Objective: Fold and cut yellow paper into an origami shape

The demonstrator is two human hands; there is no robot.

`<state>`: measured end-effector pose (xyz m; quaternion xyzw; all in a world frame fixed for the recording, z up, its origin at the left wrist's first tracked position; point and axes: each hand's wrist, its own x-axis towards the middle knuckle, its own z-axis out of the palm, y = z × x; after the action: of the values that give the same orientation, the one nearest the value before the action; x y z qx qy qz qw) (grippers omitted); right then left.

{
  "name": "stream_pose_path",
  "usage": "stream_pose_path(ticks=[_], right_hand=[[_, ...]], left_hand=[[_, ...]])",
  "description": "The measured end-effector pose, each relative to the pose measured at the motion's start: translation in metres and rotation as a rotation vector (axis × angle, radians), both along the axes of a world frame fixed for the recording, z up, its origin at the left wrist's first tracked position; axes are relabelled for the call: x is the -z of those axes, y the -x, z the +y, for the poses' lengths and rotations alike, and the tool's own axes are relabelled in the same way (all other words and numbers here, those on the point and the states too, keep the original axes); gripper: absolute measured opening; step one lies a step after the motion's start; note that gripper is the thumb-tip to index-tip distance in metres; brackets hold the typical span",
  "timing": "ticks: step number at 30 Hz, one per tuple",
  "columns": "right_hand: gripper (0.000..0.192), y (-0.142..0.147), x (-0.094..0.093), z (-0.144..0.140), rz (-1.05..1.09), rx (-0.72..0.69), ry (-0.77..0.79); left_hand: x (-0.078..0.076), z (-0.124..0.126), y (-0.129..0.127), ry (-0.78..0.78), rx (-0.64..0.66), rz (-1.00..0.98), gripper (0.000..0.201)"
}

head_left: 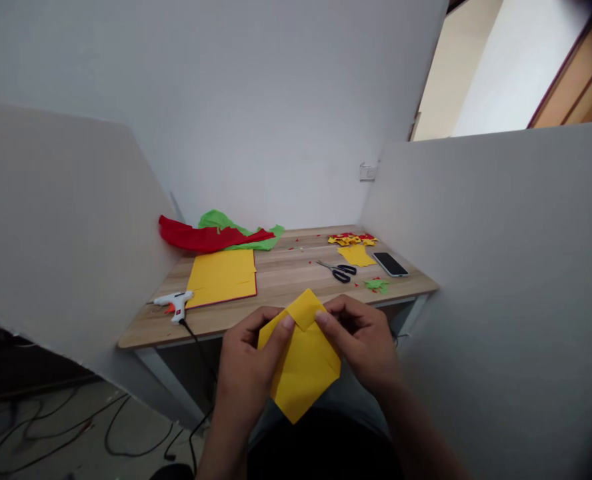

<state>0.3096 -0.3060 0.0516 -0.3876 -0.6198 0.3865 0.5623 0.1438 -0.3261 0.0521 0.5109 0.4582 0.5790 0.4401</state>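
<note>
Both hands (306, 353) pinch folded yellow paper (303, 363)

Both forearms run off the bottom edge below the hands. The left hand (249, 370) covers the left edge of the yellow folded paper (303, 367), and the right hand (363, 340) hides its right corner. Beyond the hands, the cut scraps (352, 240) are too small to make out. The glue gun's cord (196, 373) passes behind the left forearm.

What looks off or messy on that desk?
Small red paper scraps lie strewn over the table, and crumpled red and green sheets are heaped at the back. The glue gun lies near the front edge. Nothing looks damaged.
</note>
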Motion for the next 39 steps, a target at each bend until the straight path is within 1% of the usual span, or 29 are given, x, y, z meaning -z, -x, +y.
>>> stream_pose_path(ticks=[2,5,10,12,14,17,19,23,27,29,31,33,35,36,39], right_hand=[[0.024,0.0,-0.001,-0.003,-0.009,0.024,-0.027],[0.021,-0.002,0.001,-0.003,-0.031,0.014,-0.045],[0.01,-0.002,0.006,0.003,-0.043,-0.015,-0.087],[0.007,-0.002,0.009,0.005,-0.026,-0.026,-0.138],[0.004,-0.003,0.011,0.006,-0.032,-0.029,-0.231],[0.013,-0.007,0.012,0.007,-0.106,-0.014,-0.404],[0.019,-0.009,0.012,0.006,-0.153,0.001,-0.488],[0.025,-0.011,0.01,0.006,-0.216,0.022,-0.555],[0.029,-0.011,0.011,0.002,-0.277,0.003,-0.616],[0.034,-0.011,0.01,-0.001,-0.296,-0.015,-0.609],[0.033,-0.012,0.009,-0.003,-0.272,0.017,-0.542],[0.022,-0.012,0.007,-0.004,-0.232,0.091,-0.44],[0.011,-0.012,0.005,-0.003,-0.218,0.13,-0.34],[0.01,-0.011,0.004,-0.003,-0.222,0.126,-0.299],[0.015,-0.01,0.001,-0.001,-0.224,0.073,-0.222]], left_hand=[[-0.004,-0.004,-0.001,0.012,0.01,0.02,0.035],[-0.006,-0.004,-0.004,0.03,0.045,0.042,0.034],[-0.004,0.0,-0.01,0.064,0.091,0.022,0.032],[-0.001,0.003,-0.01,0.091,0.093,-0.001,0.035],[0.003,0.006,-0.009,0.122,0.11,-0.036,0.039],[0.007,0.007,-0.008,0.162,0.133,-0.119,0.043],[0.008,0.006,-0.009,0.17,0.123,-0.176,0.043],[0.007,0.004,-0.011,0.173,0.097,-0.216,0.041],[0.005,0.003,-0.008,0.129,0.12,-0.145,0.036],[0.005,0.003,-0.007,0.109,0.109,-0.099,0.035],[0.004,0.004,-0.006,0.097,0.071,-0.065,0.034],[0.002,0.003,-0.006,0.083,0.032,-0.03,0.033],[0.0,0.003,-0.007,0.056,0.01,0.021,0.031],[0.0,0.003,-0.007,0.037,-0.001,0.052,0.03],[-0.002,0.002,-0.009,-0.013,-0.043,0.118,0.027]])
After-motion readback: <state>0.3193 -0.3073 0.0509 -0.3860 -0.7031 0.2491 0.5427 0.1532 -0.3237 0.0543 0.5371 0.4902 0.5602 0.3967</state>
